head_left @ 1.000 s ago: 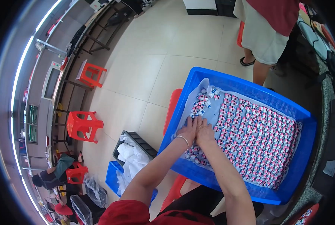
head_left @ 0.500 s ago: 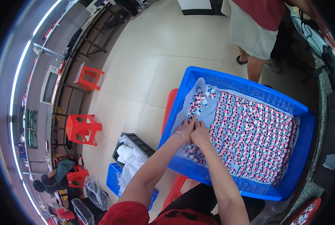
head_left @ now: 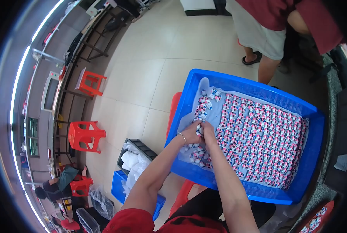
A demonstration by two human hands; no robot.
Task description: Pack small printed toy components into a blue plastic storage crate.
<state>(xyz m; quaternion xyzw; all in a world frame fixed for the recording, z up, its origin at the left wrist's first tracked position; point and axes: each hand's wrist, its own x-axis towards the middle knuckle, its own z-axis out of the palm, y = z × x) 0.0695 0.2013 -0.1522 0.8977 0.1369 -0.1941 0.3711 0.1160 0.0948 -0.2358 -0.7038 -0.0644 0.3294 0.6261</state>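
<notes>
A blue plastic bin (head_left: pixel 185 105) holds many small figures (head_left: pixel 263 139), white with pink, blue and black, set in close rows on a pale sheet (head_left: pixel 217 106). At the bin's left side, my left hand (head_left: pixel 190 131), with a bangle on its wrist, has its fingers curled around a few of the small figures. My right hand (head_left: pixel 208 131) meets it from the right, fingers bent against the same pieces. Parts of those pieces show between the hands; the fingers hide the rest. Looser figures (head_left: pixel 198 154) lie below my hands, and others lie just beyond them.
Red stools (head_left: pixel 86 136) stand on the tiled floor to the left. A dark crate (head_left: pixel 144 146) with white plastic bags and a blue crate (head_left: pixel 119 186) sit left of my arms. Another person (head_left: pixel 261 35) stands beyond the bin. A stone-topped counter (head_left: pixel 329 155) runs along the right.
My hands have drawn slightly apart, and small figures now show between them. The other person has leaned, bringing a red sleeve into view at the upper right.
</notes>
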